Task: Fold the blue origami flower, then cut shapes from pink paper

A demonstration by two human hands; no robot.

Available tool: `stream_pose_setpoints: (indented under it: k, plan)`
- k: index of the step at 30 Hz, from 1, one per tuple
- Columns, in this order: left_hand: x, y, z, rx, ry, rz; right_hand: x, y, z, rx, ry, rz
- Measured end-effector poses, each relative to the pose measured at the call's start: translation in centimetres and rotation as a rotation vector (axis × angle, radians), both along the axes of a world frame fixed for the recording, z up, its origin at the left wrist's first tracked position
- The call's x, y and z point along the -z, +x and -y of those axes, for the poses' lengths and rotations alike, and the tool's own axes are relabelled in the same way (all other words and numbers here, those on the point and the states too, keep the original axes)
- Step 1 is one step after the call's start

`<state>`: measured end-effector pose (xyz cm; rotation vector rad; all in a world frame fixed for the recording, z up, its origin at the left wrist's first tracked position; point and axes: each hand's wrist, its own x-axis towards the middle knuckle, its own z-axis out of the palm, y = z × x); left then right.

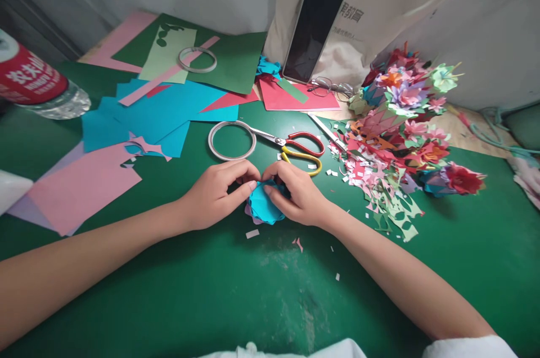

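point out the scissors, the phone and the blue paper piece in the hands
scissors (302,144), head view, on the red handle loop
phone (312,31), head view, middle of the dark screen
blue paper piece (265,207), head view, on its blue face between the hands

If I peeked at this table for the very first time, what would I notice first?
Probably the two hands in the middle: the left hand and the right hand together pinch a small blue paper piece on the green table. Next, the bright heap of paper flowers and scraps at the right. Behind the hands lie red-handled scissors and a tape ring, with a dark phone leaning at the back.
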<state>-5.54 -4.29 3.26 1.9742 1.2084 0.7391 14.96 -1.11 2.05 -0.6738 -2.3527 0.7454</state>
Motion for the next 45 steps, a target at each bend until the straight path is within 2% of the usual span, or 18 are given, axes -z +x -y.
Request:
stream_pose_setpoints:
  k: [6,16,22,26,31,39,42,45]
  plan:
    - [-0.2,0.15,0.17,-0.029,-0.022,-0.005,0.2,0.03,0.05,0.001,-0.005,-0.02]
    - [0.0,-0.04,-0.07,0.012,0.003,-0.015,0.1,0.07,0.0,-0.002,-0.009,0.004]
    - [-0.13,0.06,0.11,-0.006,-0.024,-0.011,0.31,0.06,-0.08,-0.008,-0.019,-0.068]
    - [-0.3,-0.11,0.24,-0.001,-0.042,0.036,0.2,0.04,-0.29,0.041,-0.06,-0.151]
    - [-0.31,-0.24,0.45,0.099,0.002,0.121,-0.07,0.05,-0.3,0.136,-0.127,-0.232]
    - [-0.17,0.25,0.2,0.081,0.019,-0.07,-0.01,-0.1,0.16,0.199,0.045,-0.277]
    - [-0.33,0.28,0.23,0.067,-0.002,-0.06,0.33,0.15,0.22,0.207,-0.035,-0.319]
    - [-0.21,0.09,0.33,0.03,-0.043,0.022,0.74,0.5,0.14,0.109,-0.185,-0.442]
